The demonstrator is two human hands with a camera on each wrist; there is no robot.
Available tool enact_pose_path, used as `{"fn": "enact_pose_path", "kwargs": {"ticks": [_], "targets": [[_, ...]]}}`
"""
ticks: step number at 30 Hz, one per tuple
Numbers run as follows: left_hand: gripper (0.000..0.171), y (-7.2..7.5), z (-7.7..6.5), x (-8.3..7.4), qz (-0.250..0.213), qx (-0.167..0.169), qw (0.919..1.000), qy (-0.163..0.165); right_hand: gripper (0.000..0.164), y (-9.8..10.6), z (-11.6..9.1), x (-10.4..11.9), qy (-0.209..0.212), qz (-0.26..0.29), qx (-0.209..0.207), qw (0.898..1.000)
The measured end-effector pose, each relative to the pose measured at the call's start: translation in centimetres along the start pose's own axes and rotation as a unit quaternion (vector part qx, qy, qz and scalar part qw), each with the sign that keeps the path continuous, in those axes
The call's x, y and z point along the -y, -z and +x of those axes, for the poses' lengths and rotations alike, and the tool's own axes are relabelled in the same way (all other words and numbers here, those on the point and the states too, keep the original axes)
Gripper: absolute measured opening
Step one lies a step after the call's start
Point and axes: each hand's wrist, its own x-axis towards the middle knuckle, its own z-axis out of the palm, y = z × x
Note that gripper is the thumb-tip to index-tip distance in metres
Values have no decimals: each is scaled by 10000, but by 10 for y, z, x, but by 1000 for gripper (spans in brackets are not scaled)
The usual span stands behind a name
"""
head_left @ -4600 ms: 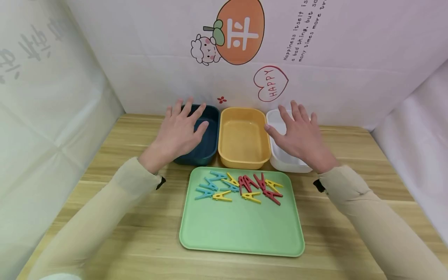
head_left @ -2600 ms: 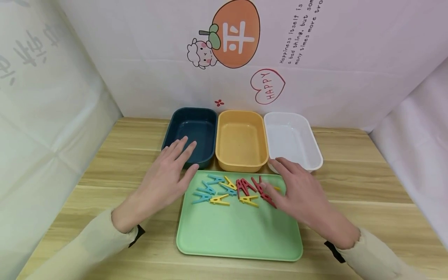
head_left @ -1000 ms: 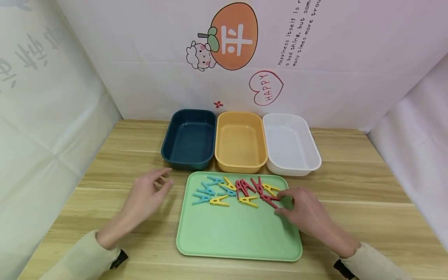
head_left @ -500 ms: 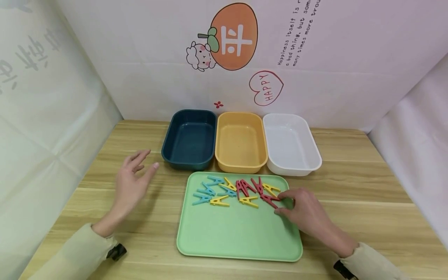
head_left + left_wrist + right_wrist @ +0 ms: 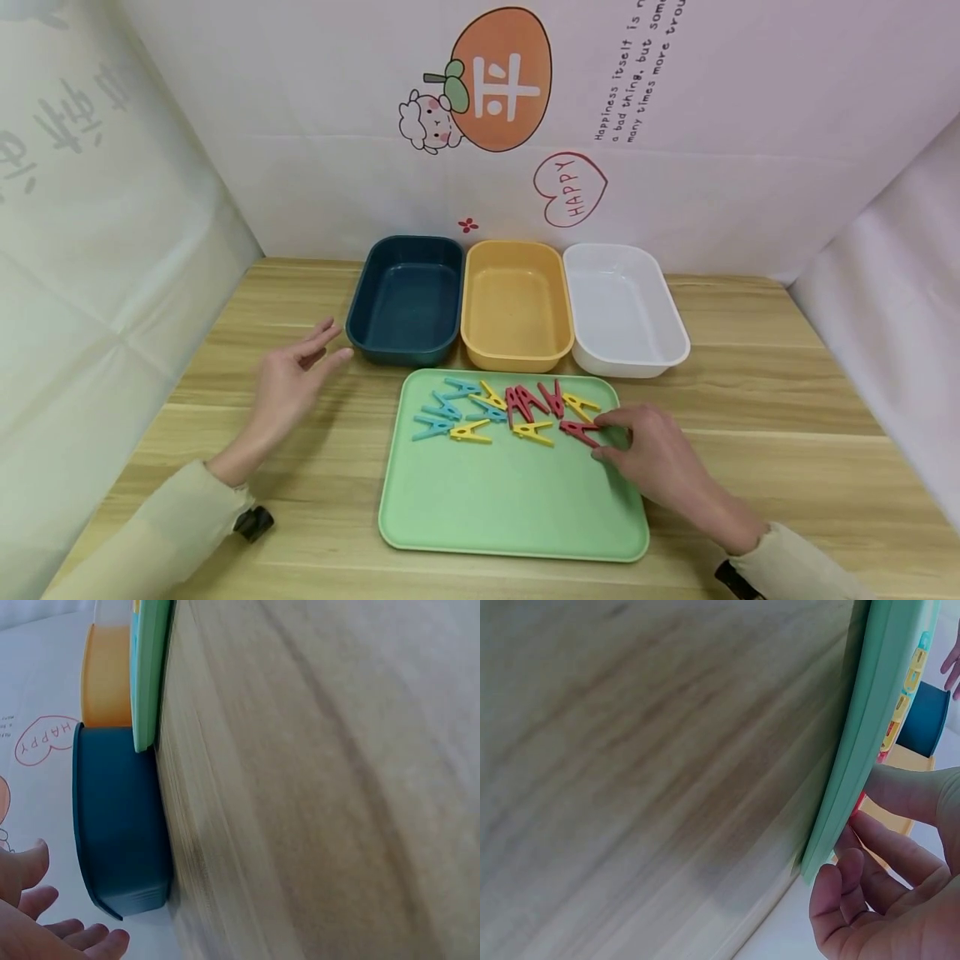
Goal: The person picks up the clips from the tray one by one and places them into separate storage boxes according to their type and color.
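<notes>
Pinching red clothespin (image 5: 576,430) — right hand (image 5: 654,447) | left hand (image 5: 291,382) — thumb, fingers apart | cloth (image 5: 510,187): "HAPPY"

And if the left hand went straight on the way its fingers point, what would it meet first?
Probably the left wall of the dark teal bin; depth is unclear, so the left hand might instead pass over its rim.

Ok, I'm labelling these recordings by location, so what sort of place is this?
Probably a small staged tabletop booth, though nothing beyond it shows: white cloth hangs behind and beside a wooden table bearing a green tray of clothespins.
</notes>
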Motion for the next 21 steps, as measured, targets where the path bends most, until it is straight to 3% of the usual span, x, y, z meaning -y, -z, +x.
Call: {"fn": "enact_pose_path", "kwargs": {"ticks": [21], "targets": [[43, -16, 15, 6, 34, 261, 9995, 149, 33, 0, -3, 0, -74, -18, -7, 10000]]}}
